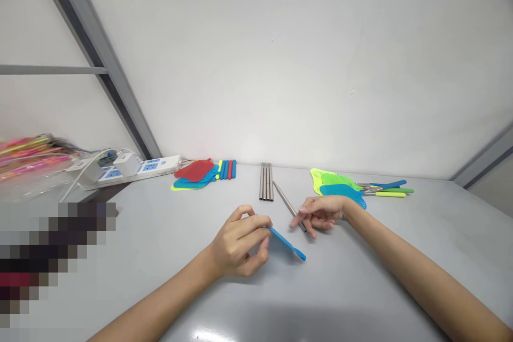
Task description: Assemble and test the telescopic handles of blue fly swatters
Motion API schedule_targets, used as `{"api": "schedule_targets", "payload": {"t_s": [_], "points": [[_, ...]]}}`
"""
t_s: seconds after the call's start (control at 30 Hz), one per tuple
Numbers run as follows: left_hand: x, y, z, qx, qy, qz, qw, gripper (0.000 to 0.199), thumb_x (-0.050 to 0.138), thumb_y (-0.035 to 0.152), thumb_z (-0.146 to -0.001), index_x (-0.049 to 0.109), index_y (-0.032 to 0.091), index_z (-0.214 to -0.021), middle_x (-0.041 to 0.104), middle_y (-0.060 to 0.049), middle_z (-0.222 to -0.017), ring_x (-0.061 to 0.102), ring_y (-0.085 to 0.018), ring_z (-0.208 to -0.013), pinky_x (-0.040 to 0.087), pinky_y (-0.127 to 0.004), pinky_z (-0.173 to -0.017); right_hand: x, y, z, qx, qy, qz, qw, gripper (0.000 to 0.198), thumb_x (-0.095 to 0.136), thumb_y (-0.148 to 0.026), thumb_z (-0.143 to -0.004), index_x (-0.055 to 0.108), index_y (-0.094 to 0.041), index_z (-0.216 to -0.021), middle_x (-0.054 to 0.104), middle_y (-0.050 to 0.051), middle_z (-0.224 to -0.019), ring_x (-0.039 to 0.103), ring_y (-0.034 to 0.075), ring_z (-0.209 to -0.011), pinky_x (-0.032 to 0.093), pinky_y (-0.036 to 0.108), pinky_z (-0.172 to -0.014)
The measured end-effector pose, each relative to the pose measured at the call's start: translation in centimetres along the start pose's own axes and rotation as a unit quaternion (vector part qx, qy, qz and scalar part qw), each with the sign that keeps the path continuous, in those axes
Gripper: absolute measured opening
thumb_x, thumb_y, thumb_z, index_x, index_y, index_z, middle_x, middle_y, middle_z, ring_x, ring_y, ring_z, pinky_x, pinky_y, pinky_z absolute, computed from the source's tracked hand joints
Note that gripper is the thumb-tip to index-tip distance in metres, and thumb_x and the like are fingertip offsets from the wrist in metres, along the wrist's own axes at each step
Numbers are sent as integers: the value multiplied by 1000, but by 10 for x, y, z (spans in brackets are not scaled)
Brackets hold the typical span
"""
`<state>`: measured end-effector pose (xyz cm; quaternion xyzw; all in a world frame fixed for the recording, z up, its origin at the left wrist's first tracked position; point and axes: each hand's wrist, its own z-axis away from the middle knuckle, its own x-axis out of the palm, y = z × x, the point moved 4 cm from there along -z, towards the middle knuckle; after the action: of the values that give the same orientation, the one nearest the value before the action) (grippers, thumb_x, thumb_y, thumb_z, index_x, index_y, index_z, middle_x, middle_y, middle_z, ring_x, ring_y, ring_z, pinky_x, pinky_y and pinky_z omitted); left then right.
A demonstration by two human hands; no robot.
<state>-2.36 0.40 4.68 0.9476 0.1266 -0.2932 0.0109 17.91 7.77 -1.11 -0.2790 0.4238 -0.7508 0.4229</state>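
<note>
My left hand (242, 243) grips a blue fly swatter head (285, 243), seen nearly edge-on, with its narrow neck pointing down to the right. A single metal tube (284, 197) lies slantwise on the table. Over its near end is my right hand (318, 214), fingers apart; whether they touch the tube I cannot tell. Behind it, several more metal tubes (266, 181) lie side by side. Swatters with handles, a blue one (340, 191) on top, are piled beyond my right wrist.
On the left lie a stack of loose swatter heads, red (195, 169) on top, and a row of coloured handles (227, 169). A power strip (160, 164) with plugs and cables stands farther left. A wall (280, 64) rises behind the grey table (320, 288).
</note>
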Motion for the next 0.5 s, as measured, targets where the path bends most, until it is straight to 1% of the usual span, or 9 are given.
{"api": "schedule_targets", "payload": {"t_s": [0.07, 0.13, 0.17, 0.2, 0.27, 0.37, 0.43, 0.5], "points": [[0, 0, 0, -5, 0, 2, 1000, 16, 45, 2, -69, 53, 13, -77, 62, -7, -74, 58, -13, -66, 43, -32, -64, -5, -6, -2, -51, 82, -10, 995, 43, 43, -42, -84, 56, -12, -112, 65, 3, -66, 39, 3, -31, 28, 16, -30], [0, -1, 0, -8, -2, 1, 1000, 16, 45, 2, -69, 53, 14, -77, 62, -7, -75, 58, -13, -66, 43, -31, -64, -11, -10, -4, -82, 168, 4, 982, 40, 43, -41, -85, 57, -14, -110, 62, -1, -61, 35, 2, -31, 24, 15, -29], [0, -1, 0, -8, -2, -1, 1000, 16, 45, 2, -69, 53, 14, -77, 62, -6, -74, 58, -12, -66, 42, -31, -64, -12, -11, -6, -83, 192, 17, 978, 38, 43, -41, -85, 59, -14, -108, 60, -2, -58, 34, 1, -30, 23, 14, -29], [0, -1, 0, -7, -2, -2, 1000, 16, 45, 2, -68, 53, 14, -76, 62, -6, -74, 58, -12, -66, 42, -31, -64, -12, -11, -8, -78, 202, 30, 976, 37, 45, -41, -84, 60, -14, -105, 58, -3, -55, 33, 1, -30, 22, 14, -28], [0, 0, -1, -6, 2, -7, 1000, 15, 44, 3, -68, 52, 14, -75, 62, -5, -72, 58, -12, -64, 41, -31, -64, -12, -9, -12, -61, 197, 43, 978, 36, 47, -42, -83, 63, -13, -97, 57, -3, -52, 36, 1, -29, 24, 14, -28], [-3, -1, -1, -17, 21, -19, 999, 12, 43, 5, -67, 51, 15, -68, 62, -4, -68, 56, -10, -57, 39, -34, -67, -8, -3, -10, -31, 181, 60, 981, 40, 47, -46, -81, 66, -11, -81, 53, -4, -46, 42, 3, -30, 29, 14, -28], [-6, -1, -1, -27, 36, -29, 999, 11, 43, 6, -65, 49, 15, -64, 62, -2, -66, 53, -9, -51, 37, -36, -69, -2, 3, -4, -8, 159, 70, 985, 43, 47, -49, -80, 66, -11, -71, 52, -3, -43, 44, 4, -30, 30, 14, -28], [-9, -1, -2, -31, 47, -35, 998, 10, 42, 7, -64, 48, 15, -61, 63, -1, -64, 49, -8, -46, 34, -36, -69, 5, 7, 5, 15, 132, 79, 988, 45, 47, -50, -79, 66, -10, -68, 53, -2, -42, 44, 5, -29, 29, 15, -28]]}}
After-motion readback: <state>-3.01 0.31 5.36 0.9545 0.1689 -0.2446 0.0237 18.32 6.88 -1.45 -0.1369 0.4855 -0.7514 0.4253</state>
